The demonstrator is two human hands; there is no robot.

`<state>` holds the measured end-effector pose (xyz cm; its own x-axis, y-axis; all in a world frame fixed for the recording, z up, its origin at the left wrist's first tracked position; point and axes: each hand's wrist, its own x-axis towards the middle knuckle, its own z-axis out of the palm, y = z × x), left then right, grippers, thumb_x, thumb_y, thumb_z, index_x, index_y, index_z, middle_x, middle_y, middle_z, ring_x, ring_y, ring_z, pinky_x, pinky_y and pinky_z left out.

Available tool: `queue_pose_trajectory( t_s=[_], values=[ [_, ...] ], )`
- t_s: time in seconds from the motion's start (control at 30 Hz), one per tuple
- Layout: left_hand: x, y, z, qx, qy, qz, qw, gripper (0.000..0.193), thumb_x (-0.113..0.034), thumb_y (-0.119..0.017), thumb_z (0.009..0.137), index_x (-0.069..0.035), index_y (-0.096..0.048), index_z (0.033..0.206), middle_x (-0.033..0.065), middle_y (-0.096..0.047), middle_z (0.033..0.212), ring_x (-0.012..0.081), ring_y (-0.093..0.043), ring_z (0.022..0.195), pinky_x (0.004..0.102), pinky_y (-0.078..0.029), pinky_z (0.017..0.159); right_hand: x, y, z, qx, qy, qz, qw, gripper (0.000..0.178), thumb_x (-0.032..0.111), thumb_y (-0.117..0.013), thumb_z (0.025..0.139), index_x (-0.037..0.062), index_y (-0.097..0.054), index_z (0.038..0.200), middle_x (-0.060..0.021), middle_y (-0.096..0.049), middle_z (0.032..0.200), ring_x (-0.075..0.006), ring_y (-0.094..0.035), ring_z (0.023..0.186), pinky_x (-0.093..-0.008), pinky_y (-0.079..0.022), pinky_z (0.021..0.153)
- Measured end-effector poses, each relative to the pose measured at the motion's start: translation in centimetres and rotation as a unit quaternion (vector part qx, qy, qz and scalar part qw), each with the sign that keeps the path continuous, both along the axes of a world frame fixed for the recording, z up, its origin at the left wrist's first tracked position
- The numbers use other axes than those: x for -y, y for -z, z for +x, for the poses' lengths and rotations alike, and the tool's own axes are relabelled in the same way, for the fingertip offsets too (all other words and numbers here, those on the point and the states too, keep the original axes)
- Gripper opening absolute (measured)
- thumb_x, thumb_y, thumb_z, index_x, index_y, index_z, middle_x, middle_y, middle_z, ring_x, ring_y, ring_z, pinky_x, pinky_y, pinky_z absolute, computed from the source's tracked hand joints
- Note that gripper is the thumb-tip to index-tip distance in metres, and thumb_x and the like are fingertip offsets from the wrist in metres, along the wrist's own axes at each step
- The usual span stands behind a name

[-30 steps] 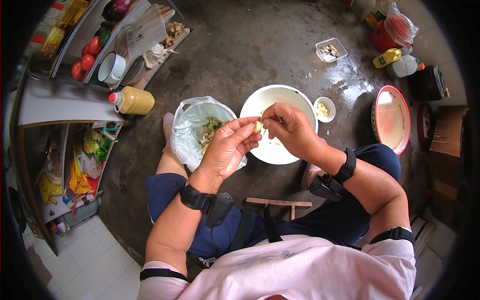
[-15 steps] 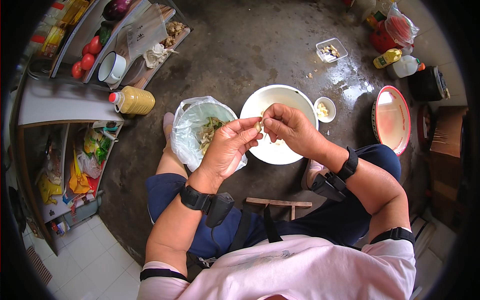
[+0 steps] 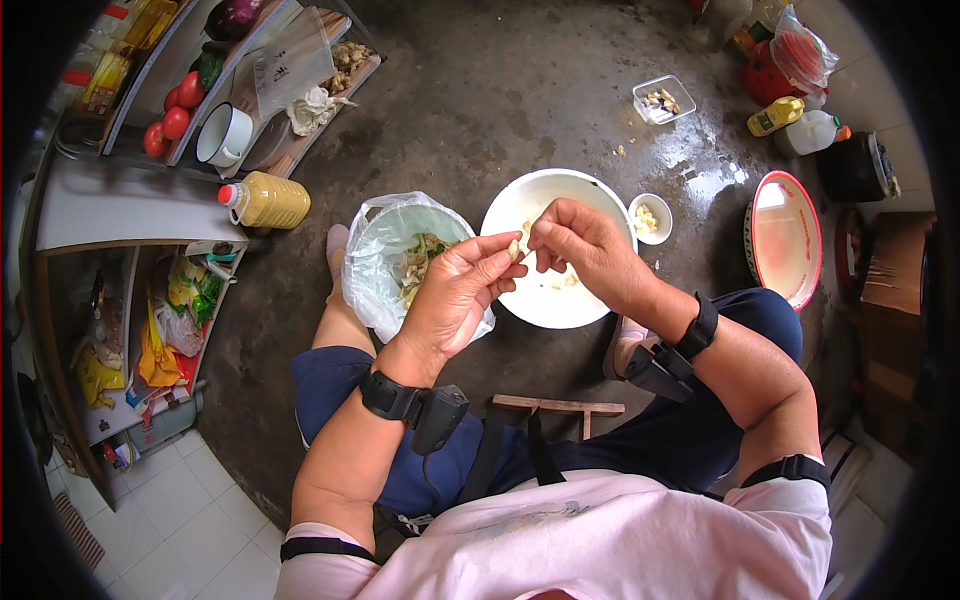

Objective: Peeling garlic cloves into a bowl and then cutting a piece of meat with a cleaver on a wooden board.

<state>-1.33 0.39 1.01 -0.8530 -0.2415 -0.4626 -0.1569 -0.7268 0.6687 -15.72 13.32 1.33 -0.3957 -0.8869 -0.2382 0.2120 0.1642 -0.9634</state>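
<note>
Over the white basin (image 3: 497, 200), my left hand (image 3: 452, 288) pinches a garlic clove (image 3: 515, 248) between thumb and fingertips. Close beside it on the right, my right hand (image 3: 590, 255) has thumb and forefinger pressed together; what they hold, if anything, is too small to make out. Pale bits of garlic lie in the basin, partly hidden by my hands. To its left stands a bin lined with a clear plastic bag (image 3: 367, 265), with peelings (image 3: 425, 250) inside. A small white bowl (image 3: 635, 203) of peeled cloves (image 3: 647, 219) sits right of the basin.
Farther off on the floor is a clear plastic tub (image 3: 690, 105) holding cloves. A red-rimmed enamel basin (image 3: 785, 250) leans at the right. An oil bottle (image 3: 272, 202) stands by the left shelves (image 3: 140, 225). A wooden stool part (image 3: 560, 406) shows between my legs.
My right hand has shifted slightly right and down, drawing a little away from the clove. The left hand stays almost in place, still pinching the clove.
</note>
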Motion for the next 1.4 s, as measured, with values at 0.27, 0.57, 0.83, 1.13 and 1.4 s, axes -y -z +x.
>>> queue_pose_trajectory(
  t_s=[0.27, 0.57, 0.83, 1.13, 1.4],
  values=[
    [0.0, -0.2, 0.0, -0.009, 0.008, -0.011, 1.000, 0.027, -0.011, -0.056, 0.090, 0.000, -0.057, 0.115, 0.0073, -0.063, 0.099, 0.0135, -0.059, 0.088, 0.0262, -0.047, 0.081, 0.4, 0.0, 0.9, -0.030, 0.006, -0.041, 0.999, 0.014, 0.000, -0.062, 0.083, 0.0000, -0.052, 0.091, -0.0010, -0.056, 0.080, -0.0051, -0.055, 0.071, -0.0203, -0.047, 0.062],
    [0.1, 0.3, 0.2, -0.014, -0.003, -0.014, 1.000, 0.026, -0.009, -0.058, 0.088, -0.001, -0.057, 0.112, 0.0054, -0.062, 0.096, 0.0130, -0.059, 0.087, 0.0258, -0.047, 0.078, 0.2, 0.2, 0.9, -0.051, -0.015, -0.014, 0.998, 0.007, 0.003, -0.060, 0.085, 0.0020, -0.053, 0.084, -0.0009, -0.055, 0.074, -0.0073, -0.055, 0.069, -0.0217, -0.046, 0.061],
    [0.1, 0.5, 0.2, -0.033, -0.024, -0.061, 0.997, 0.026, -0.005, -0.062, 0.085, -0.003, -0.057, 0.110, 0.0041, -0.061, 0.095, 0.0123, -0.059, 0.085, 0.0238, -0.047, 0.076, 0.2, 0.5, 0.7, 0.025, -0.003, -0.026, 0.999, 0.006, 0.004, -0.056, 0.087, 0.0006, -0.051, 0.089, -0.0021, -0.056, 0.082, -0.0081, -0.056, 0.071, -0.0208, -0.046, 0.063],
    [-0.5, 0.4, -0.1, -0.032, -0.017, -0.166, 0.985, 0.023, 0.002, -0.062, 0.082, 0.002, -0.058, 0.105, 0.0069, -0.063, 0.096, 0.0099, -0.059, 0.089, 0.0228, -0.048, 0.083, 0.3, 0.9, 1.7, -0.029, -0.002, -0.027, 0.999, 0.012, 0.008, -0.059, 0.087, -0.0025, -0.054, 0.089, -0.0033, -0.059, 0.078, -0.0087, -0.056, 0.066, -0.0216, -0.046, 0.057],
    [-0.3, 0.7, 0.3, -0.017, 0.001, -0.146, 0.989, 0.025, -0.002, -0.063, 0.083, 0.002, -0.059, 0.107, 0.0073, -0.063, 0.095, 0.0127, -0.060, 0.087, 0.0240, -0.047, 0.077, 0.3, 0.5, 1.3, -0.033, -0.012, 0.012, 0.999, 0.012, 0.009, -0.054, 0.091, -0.0015, -0.053, 0.086, -0.0039, -0.057, 0.076, -0.0079, -0.054, 0.064, -0.0222, -0.046, 0.057]
  ],
)
